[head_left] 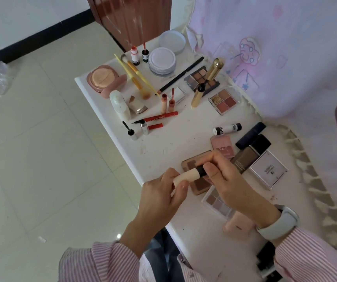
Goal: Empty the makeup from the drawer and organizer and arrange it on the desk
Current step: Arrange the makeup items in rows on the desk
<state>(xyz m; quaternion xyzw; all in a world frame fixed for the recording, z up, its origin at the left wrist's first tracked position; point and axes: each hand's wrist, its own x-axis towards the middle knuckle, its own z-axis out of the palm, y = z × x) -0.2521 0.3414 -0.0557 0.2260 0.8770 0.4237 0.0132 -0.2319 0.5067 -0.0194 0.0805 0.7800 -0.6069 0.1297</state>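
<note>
You stand over a white desk (163, 151) that runs from the lower right of the frame up toward the centre top, with pale floor tiles (31, 159) filling the left side and a pink printed cloth (285, 58) hanging along the right. At the lower centre your two hands hold a cream tube (186, 176) with a black cap (201, 171) just above the desk. Your left hand (163, 192) curls round the cream end; your right hand (222, 180) pinches the cap. The tube's long axis runs from lower left to upper right, cap end pointing right. Beneath your hands a brown palette (199, 185) is partly covered, and a clear eyeshadow palette (214, 202) is half hidden by your right wrist. A pink item (236, 222) by your sleeve is blurred. Farther up lie a red eyeliner pen (160, 117), a gold mascara (197, 97), yellow brushes (137, 75) and a round white powder jar (162, 60). A dark object at the lower right is cut off.
</note>
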